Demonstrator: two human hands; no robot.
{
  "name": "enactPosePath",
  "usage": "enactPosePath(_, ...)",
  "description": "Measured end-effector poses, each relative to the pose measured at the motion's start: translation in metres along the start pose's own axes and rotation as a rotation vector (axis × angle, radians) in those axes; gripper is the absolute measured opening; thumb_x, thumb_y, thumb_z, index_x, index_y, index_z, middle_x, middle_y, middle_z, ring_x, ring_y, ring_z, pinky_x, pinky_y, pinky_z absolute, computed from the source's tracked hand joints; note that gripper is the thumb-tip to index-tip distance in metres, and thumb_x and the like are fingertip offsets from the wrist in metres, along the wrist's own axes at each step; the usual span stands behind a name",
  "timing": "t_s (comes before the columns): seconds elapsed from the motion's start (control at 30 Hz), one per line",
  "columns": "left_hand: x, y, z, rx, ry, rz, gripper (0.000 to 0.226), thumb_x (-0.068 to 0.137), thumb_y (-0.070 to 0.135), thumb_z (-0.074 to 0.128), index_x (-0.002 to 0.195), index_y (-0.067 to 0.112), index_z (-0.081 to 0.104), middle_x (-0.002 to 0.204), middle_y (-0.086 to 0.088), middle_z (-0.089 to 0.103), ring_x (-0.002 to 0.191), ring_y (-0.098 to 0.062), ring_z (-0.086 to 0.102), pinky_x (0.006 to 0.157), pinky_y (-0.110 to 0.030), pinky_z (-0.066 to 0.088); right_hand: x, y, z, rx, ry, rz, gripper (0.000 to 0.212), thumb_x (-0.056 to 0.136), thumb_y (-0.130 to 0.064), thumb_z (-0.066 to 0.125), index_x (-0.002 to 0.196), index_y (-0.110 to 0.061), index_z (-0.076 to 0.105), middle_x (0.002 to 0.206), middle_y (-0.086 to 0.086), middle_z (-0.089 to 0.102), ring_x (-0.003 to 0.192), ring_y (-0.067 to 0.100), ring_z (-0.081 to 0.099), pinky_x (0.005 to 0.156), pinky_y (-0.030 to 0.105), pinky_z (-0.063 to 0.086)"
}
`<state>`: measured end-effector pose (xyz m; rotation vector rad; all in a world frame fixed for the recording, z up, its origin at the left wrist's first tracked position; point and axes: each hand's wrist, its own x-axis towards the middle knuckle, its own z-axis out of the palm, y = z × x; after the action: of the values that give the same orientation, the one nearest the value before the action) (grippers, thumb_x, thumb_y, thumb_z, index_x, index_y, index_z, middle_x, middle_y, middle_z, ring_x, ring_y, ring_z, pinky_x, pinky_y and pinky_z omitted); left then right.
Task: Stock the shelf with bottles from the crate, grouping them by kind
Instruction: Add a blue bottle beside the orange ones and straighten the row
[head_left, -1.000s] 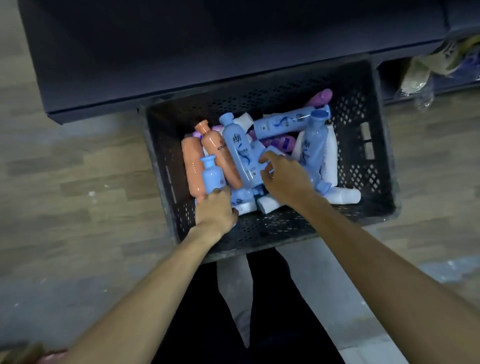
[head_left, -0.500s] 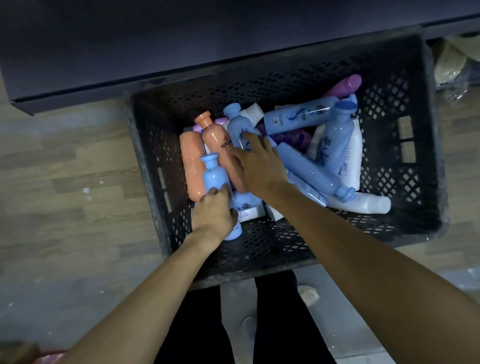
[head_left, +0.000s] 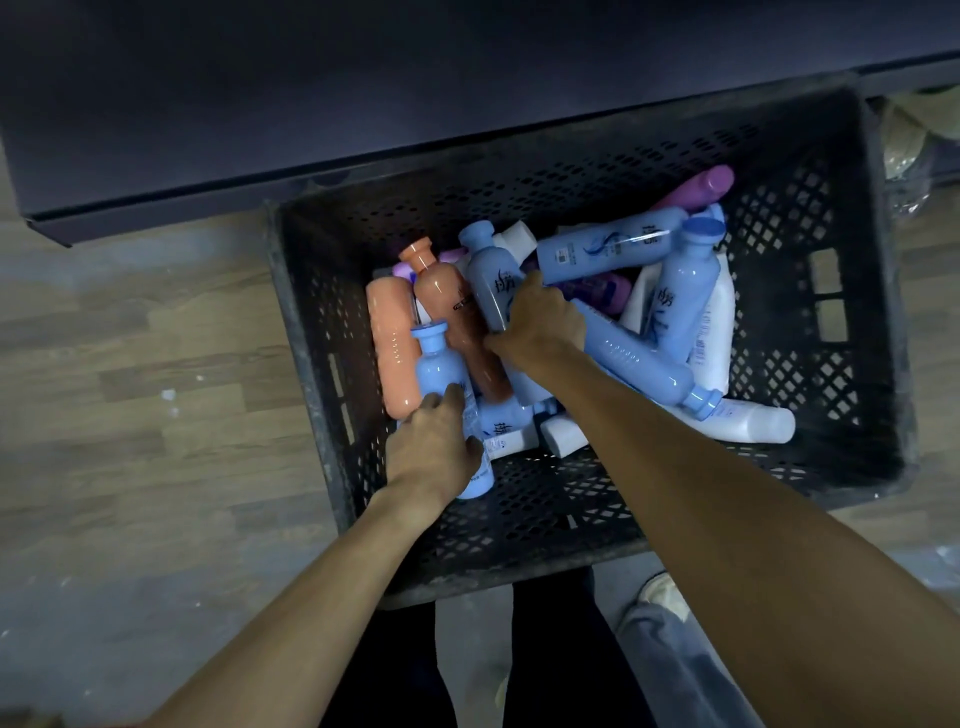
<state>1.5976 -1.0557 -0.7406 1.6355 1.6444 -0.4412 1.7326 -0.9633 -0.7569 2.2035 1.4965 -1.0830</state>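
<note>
A black perforated crate (head_left: 841, 291) on the floor holds several bottles in a loose pile: blue, orange (head_left: 457, 322), white (head_left: 748, 423) and purple (head_left: 698, 189). My left hand (head_left: 434, 447) grips a small blue bottle (head_left: 439, 366) at the crate's near left, cap pointing away from me. My right hand (head_left: 540, 317) curls round the lower body of a second blue bottle (head_left: 488, 273) in the middle of the pile. The dark shelf (head_left: 363, 88) runs across the top of the view, above the crate's far edge.
Wood-look floor (head_left: 130, 374) lies left of the crate. My dark trouser legs stand at the crate's near rim, with a shoe (head_left: 657, 590) at the right. Clear bags (head_left: 909, 150) sit beyond the crate's right far corner under the shelf.
My right hand has moved left across the pile, from the blue bottles in the middle onto the blue bottle beside the orange one. My left hand keeps its hold on the small blue bottle.
</note>
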Motion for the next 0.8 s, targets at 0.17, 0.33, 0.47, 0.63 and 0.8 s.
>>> enactPosePath(0.17, -0.005, 0.011, -0.022, -0.321, 0.021, 0.027, 0.046, 0.083, 0.036, 0.073, 0.112, 0.008, 0.052, 0.101, -0.006, 0.063, 0.094, -0.026, 0.061, 0.079, -0.039, 0.051, -0.028, -0.003, -0.024, 0.116, -0.003, -0.026, 0.074, 0.077, -0.039, 0.077, 0.129, -0.008, 0.036, 0.127, 0.015, 0.053, 0.116, 0.036, 0.056, 0.085, 0.038, 0.046)
enactPosePath(0.33, -0.030, 0.035, -0.063, -0.525, 0.066, 0.124, 0.054, 0.073, 0.054, 0.074, 0.107, 0.015, 0.059, 0.094, 0.006, 0.068, 0.087, -0.012, 0.065, 0.080, -0.038, 0.054, -0.084, -0.009, -0.063, 0.318, 0.086, -0.124, 0.067, 0.072, -0.042, 0.080, 0.114, -0.010, 0.040, 0.113, 0.009, 0.055, 0.102, 0.028, 0.058, 0.075, 0.035, 0.046)
enactPosePath(0.47, -0.065, 0.047, -0.098, -0.569, 0.135, 0.116, 0.057, 0.064, 0.056, 0.069, 0.103, 0.016, 0.060, 0.090, 0.008, 0.068, 0.082, -0.010, 0.066, 0.071, -0.033, 0.057, -0.142, -0.020, -0.095, 0.490, 0.188, -0.179, 0.069, 0.069, -0.031, 0.086, 0.112, -0.008, 0.038, 0.110, 0.007, 0.046, 0.090, 0.019, 0.047, 0.072, 0.033, 0.044)
enactPosePath(0.63, -0.115, 0.063, -0.148, -0.555, 0.213, 0.142, 0.036, 0.070, 0.024, 0.078, 0.098, 0.012, 0.058, 0.074, 0.013, 0.059, 0.071, -0.006, 0.060, 0.053, -0.011, 0.042, -0.204, -0.035, -0.136, 0.487, 0.306, -0.243, 0.069, 0.066, -0.032, 0.083, 0.113, -0.015, 0.035, 0.108, 0.006, 0.046, 0.091, 0.022, 0.051, 0.070, 0.034, 0.044)
enactPosePath(0.8, -0.154, 0.079, -0.206, -0.545, 0.299, 0.211, 0.049, 0.056, 0.045, 0.076, 0.094, 0.018, 0.059, 0.080, 0.008, 0.067, 0.073, -0.008, 0.066, 0.065, -0.031, 0.056, -0.248, -0.042, -0.205, 0.546, 0.350, -0.383, 0.065, 0.072, -0.040, 0.080, 0.123, -0.018, 0.045, 0.112, 0.002, 0.056, 0.100, 0.016, 0.058, 0.082, 0.038, 0.053)
